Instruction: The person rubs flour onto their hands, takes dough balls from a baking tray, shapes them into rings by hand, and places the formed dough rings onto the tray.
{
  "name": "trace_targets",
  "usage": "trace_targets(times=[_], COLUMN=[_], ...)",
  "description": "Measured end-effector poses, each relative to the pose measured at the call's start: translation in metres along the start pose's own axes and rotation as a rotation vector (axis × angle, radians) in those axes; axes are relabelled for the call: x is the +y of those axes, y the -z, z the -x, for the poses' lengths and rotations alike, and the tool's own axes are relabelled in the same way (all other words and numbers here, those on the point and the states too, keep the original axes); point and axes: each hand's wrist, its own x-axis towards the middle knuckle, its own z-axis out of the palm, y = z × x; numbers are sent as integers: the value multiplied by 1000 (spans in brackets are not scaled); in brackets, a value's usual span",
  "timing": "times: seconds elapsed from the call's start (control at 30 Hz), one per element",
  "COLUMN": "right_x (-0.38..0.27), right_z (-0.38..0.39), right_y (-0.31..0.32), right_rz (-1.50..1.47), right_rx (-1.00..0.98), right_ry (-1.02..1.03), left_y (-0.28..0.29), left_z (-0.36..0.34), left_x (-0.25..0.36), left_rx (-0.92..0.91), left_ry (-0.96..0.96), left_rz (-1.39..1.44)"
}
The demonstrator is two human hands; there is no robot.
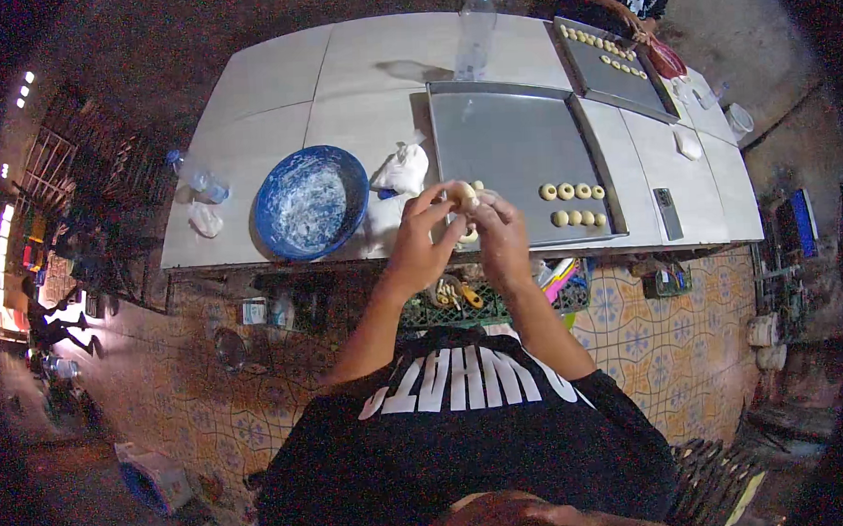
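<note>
Above the near edge of a large metal tray (500, 133), both my hands meet around a small pale piece of dough (463, 197). My left hand (424, 241) has its fingers curled at the dough's left side. From the other side my right hand (502, 233) pinches at it, its fingertips partly hiding the dough. Another bit of dough shows between and behind my hands. On the tray's right side sit two short rows of dough balls (570, 192); those in the farther row have dark spots on top.
A flour-dusted blue basin (313, 202) and a white plastic bag (402, 170) stand left on the tiled table (253, 78). A bottle (475, 35) is behind, a phone (668, 214) right. At far right a co-worker holds a red bag (665, 60) over another tray (611, 81).
</note>
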Motion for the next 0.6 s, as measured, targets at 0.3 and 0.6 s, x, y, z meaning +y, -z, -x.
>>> trace_targets(times=[0.3, 0.6], right_x=[5, 8], right_z=[11, 0], right_y=[4, 21], right_rz=[281, 329], right_rx=[-99, -195], right_ry=[-107, -118], left_y=[5, 6], left_z=[-6, -8], left_x=[-9, -10], left_rx=[-70, -139], left_ry=[327, 211], left_rz=[771, 318])
